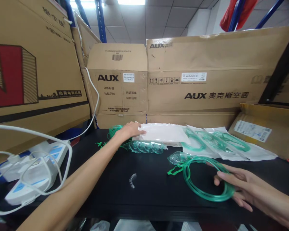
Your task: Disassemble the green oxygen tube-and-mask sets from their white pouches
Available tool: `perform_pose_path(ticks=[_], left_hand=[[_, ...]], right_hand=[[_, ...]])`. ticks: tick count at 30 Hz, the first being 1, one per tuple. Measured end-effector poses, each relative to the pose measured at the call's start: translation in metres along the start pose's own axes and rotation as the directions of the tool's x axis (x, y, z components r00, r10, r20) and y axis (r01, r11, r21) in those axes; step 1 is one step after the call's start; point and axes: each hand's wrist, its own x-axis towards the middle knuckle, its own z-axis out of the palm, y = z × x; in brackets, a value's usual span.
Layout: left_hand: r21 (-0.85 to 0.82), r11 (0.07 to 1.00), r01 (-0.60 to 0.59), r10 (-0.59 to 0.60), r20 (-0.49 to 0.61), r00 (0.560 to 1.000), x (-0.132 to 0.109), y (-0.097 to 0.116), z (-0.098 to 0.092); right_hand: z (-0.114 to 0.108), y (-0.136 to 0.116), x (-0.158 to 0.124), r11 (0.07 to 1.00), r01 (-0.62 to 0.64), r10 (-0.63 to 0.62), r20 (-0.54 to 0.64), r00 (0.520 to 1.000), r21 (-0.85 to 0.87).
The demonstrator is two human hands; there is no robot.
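Near the far edge of the black desk [154, 179], the left hand [130, 130] is at the left end of the white pouch [167, 132]; I cannot tell if its fingers pinch or only rest there. The pouch looks light, thin and perhaps slippery, so a corner is a good place to take it. Just in front lie the nested masks [146, 147], which may dent if squeezed. Farther right, closer to the desk's front edge, is a single mask [176, 158], and beside it the green tubing coil [194, 190]. The right hand [242, 183] grasps this coil by its right side. It should be light, smooth and springy; holding all loops together would stop them spreading.
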Motion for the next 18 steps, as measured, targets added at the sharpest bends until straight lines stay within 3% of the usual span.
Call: perform_pose_path(ticks=[8, 18], left_hand=[[-0.058, 0.997, 0.044, -0.039, 0.086, 0.996, 0.007, 0.009, 0.006], [0.014, 0.994, 0.110, -0.107, -0.107, 0.988, -0.007, -0.005, -0.006]], right_hand=[[-0.003, 0.010, 0.002, 0.999, -0.019, 0.017, -0.047, 0.999, -0.034], [0.000, 0.006, -0.002, 0.999, 0.001, 0.000, 0.019, 1.000, -0.035]])
